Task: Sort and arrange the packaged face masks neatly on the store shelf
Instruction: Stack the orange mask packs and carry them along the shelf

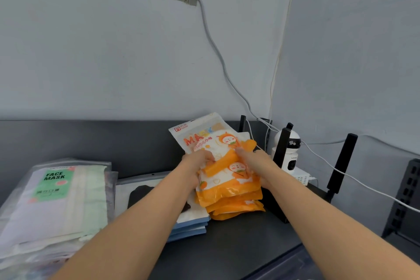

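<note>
Orange mask packs point(229, 185) stacked on shelf point(238, 245), just left of security camera point(288, 150). Your left hand point(198, 162) and right hand point(256, 161) clasp pile's sides, fingers curled onto it. Step looks like squaring; next, align edges, release.

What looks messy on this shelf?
The orange mask packs, held by the left hand and right hand, are not squared up: the top pack sticks out toward the wall at a slant, and the bottom edges fan out unevenly. The pile also overlaps the blue-edged packs.
</note>
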